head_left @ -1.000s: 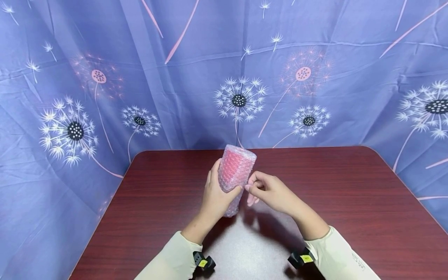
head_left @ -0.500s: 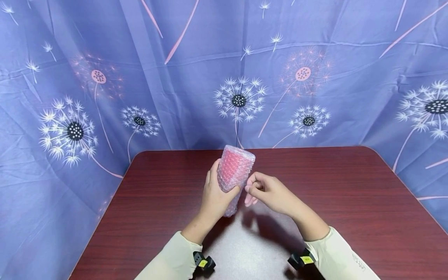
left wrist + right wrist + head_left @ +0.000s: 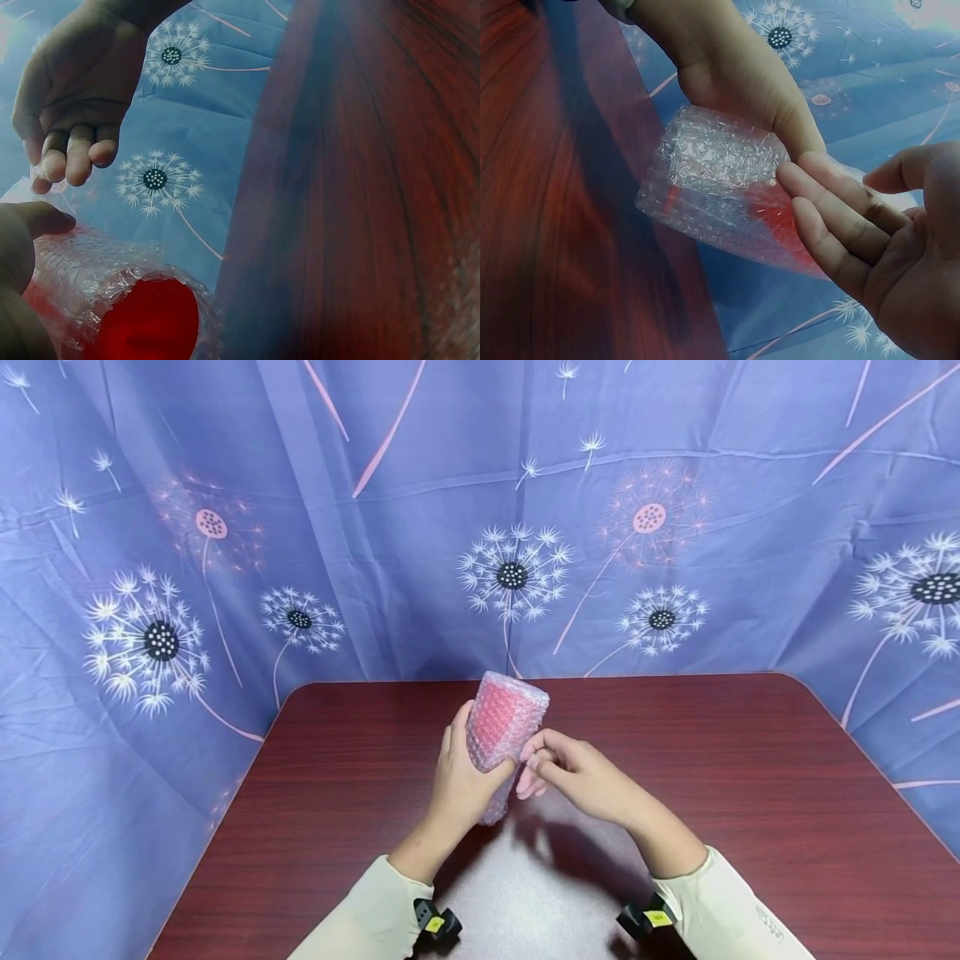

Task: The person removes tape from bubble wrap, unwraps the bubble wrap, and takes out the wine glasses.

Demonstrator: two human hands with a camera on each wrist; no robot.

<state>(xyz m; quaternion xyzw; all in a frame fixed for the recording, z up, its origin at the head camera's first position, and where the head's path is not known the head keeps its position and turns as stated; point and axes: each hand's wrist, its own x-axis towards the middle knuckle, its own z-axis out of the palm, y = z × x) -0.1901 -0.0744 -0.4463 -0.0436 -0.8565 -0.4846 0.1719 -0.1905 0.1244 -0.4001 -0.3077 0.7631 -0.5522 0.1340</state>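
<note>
A red, roughly cylindrical item in bubble wrap [image 3: 504, 714] is held tilted above the table. My left hand [image 3: 463, 781] grips its left side, with the thumb across the near face. My right hand [image 3: 573, 772] is at the wrap's right edge, its fingers gently bent. In the right wrist view, the fingertips [image 3: 814, 217] touch or nearly touch the bubble wrap [image 3: 720, 161], and the thumb stands apart from them. The left wrist view shows the item's rounded red end [image 3: 154, 322] inside the wrap. Whether the right fingertips catch a bit of wrap or tape is unclear.
The dark red wood-grain table [image 3: 360, 752] has a bright reflection at its front middle. A blue dandelion-print cloth [image 3: 420, 527] hangs behind and beside it. Each wrist carries a small black camera with a yellow label, such as the right wrist camera [image 3: 643, 915].
My right hand's fingers have shifted slightly left, closer to the wrap's edge. The left hand keeps its grip, and the wrapped item has barely moved.
</note>
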